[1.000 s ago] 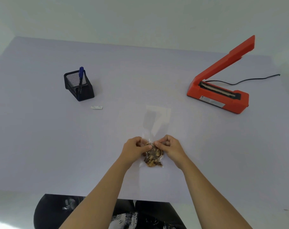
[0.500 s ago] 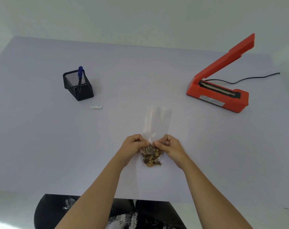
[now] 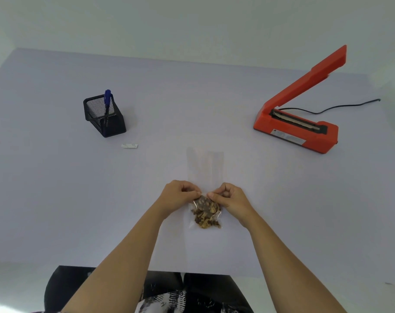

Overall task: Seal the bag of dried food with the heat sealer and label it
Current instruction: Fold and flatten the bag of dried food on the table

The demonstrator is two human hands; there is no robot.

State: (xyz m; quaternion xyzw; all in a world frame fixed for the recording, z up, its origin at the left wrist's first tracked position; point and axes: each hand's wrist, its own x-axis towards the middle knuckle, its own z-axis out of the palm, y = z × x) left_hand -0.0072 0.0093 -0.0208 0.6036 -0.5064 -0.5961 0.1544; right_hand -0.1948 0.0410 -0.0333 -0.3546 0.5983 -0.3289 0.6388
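Note:
A clear plastic bag [image 3: 206, 168] lies flat on the table in front of me, with brown and yellow dried food [image 3: 206, 213] bunched at its near end. My left hand [image 3: 178, 195] and my right hand [image 3: 230, 197] pinch the bag from either side just above the food, fingers curled. The empty upper part of the bag stretches away from me. An orange heat sealer [image 3: 300, 127] stands at the far right with its arm raised. A small white label [image 3: 129, 145] lies at the left.
A black mesh pen holder [image 3: 104, 117] with a blue pen [image 3: 107, 102] stands at the far left, just behind the label. The sealer's black cord [image 3: 341, 106] runs off to the right. The table's near edge [image 3: 147, 268] is close to my body.
The bag's empty upper part has flattened and straightened away from me. My hands have stayed pinching it above the food, shifting only slightly apart.

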